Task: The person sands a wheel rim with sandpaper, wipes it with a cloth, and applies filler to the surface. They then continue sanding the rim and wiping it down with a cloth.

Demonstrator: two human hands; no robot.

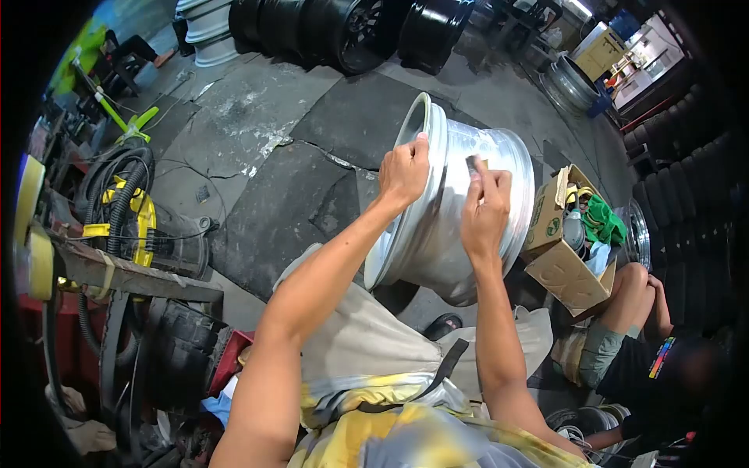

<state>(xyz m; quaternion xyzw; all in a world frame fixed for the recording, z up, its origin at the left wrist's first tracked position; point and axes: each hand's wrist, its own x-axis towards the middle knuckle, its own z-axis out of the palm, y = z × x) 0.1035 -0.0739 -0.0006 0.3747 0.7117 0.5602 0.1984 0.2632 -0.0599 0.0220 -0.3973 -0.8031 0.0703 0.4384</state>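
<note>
A silver wheel rim stands tilted in front of me, above my lap, its barrel facing right. My left hand is closed over the rim's near left lip, thumb on the edge. Against the shiny barrel, my right hand pinches a small piece of sandpaper, dark on one side and tan on the other. Most of the sandpaper is hidden behind the fingers.
A cardboard box with a green cloth stands at right, beside a seated person. Black rims line the back. A yellow-and-black machine with a hose is at left. Tyres are stacked far right.
</note>
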